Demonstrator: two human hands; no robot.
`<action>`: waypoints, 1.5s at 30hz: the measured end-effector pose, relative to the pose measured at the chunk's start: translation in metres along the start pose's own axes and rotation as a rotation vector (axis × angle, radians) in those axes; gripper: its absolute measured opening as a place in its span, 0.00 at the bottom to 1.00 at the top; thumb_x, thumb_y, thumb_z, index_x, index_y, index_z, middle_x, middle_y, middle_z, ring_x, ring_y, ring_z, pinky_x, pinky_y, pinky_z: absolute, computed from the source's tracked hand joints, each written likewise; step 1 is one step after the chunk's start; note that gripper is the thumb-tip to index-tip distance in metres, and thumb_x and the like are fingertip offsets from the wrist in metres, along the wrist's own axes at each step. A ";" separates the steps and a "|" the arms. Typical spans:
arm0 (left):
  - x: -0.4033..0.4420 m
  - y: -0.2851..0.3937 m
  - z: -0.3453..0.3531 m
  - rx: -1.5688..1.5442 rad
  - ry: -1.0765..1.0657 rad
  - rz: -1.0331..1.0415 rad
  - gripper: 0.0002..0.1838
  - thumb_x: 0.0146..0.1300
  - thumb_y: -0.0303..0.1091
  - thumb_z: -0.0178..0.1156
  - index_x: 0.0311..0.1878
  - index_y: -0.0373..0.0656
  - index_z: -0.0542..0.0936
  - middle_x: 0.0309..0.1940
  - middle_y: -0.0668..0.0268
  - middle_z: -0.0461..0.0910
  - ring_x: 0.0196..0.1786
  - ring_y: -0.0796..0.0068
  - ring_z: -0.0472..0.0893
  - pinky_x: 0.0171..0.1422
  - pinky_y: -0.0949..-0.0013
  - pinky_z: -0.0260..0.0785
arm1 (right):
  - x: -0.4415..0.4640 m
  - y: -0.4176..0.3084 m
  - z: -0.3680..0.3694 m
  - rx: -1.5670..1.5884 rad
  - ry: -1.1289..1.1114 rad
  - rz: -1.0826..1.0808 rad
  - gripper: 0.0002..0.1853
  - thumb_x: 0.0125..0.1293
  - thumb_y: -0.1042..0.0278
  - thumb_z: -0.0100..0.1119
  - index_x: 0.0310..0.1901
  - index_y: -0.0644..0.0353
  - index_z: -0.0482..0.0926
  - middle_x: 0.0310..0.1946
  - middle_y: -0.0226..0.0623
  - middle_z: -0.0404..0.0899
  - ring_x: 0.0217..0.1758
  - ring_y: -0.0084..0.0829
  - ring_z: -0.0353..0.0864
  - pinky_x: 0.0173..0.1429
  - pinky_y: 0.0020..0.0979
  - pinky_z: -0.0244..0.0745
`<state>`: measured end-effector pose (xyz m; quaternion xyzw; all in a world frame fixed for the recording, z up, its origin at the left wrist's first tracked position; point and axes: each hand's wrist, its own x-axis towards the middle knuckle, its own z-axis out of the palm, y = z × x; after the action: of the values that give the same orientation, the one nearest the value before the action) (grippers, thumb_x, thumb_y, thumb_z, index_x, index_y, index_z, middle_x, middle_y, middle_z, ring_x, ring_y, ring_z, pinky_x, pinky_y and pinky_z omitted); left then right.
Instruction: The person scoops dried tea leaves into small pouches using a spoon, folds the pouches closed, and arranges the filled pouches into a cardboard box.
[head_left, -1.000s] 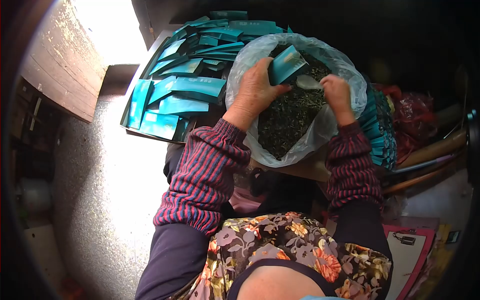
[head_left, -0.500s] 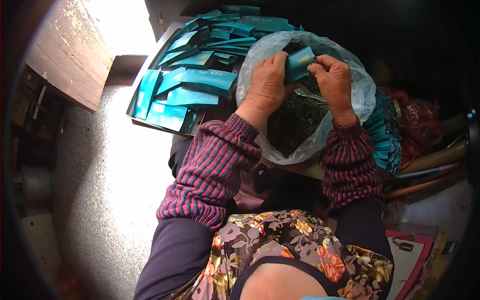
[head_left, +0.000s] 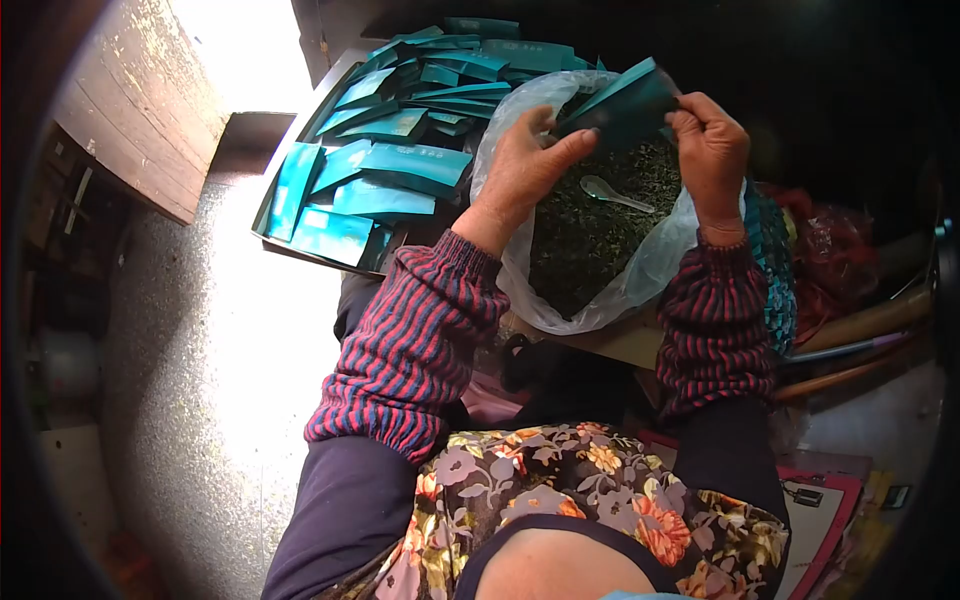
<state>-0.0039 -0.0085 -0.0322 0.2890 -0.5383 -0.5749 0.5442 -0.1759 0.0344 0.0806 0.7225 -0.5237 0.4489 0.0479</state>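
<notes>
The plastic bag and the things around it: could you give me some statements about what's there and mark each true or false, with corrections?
1. The right hand's grip is on a teal packet. True.
2. A spoon rests on the dark leafy bits in the plastic bag. True.
3. The bag is tied shut. False: its mouth is open.
4. The tray left of the bag holds many more teal packets. True.
5. The person's forearm sleeves are plain white. False: they are striped in red and dark blue.
</notes>
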 end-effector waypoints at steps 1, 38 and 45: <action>-0.001 -0.002 0.000 0.030 0.108 0.024 0.46 0.50 0.54 0.72 0.62 0.26 0.67 0.49 0.48 0.77 0.52 0.63 0.78 0.55 0.66 0.70 | 0.000 -0.001 -0.002 0.001 0.049 -0.006 0.02 0.62 0.78 0.57 0.34 0.66 0.79 0.20 0.21 0.71 0.24 0.12 0.65 0.29 0.19 0.64; -0.012 0.025 0.005 0.135 -0.389 0.108 0.16 0.48 0.33 0.72 0.38 0.43 0.76 0.29 0.73 0.77 0.34 0.81 0.75 0.42 0.73 0.70 | -0.012 -0.049 -0.014 -0.141 -0.125 -0.549 0.15 0.50 0.80 0.63 0.42 0.63 0.82 0.41 0.37 0.79 0.43 0.34 0.77 0.44 0.30 0.74; -0.012 0.018 0.006 0.213 -0.317 0.126 0.17 0.49 0.34 0.72 0.38 0.41 0.77 0.28 0.70 0.78 0.33 0.79 0.76 0.40 0.72 0.71 | -0.013 -0.044 -0.009 -0.173 -0.201 -0.479 0.16 0.48 0.80 0.64 0.42 0.63 0.82 0.36 0.35 0.82 0.42 0.35 0.75 0.47 0.32 0.72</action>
<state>-0.0006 0.0075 -0.0170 0.2167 -0.6918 -0.5180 0.4540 -0.1470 0.0681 0.0943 0.8599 -0.3763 0.3043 0.1621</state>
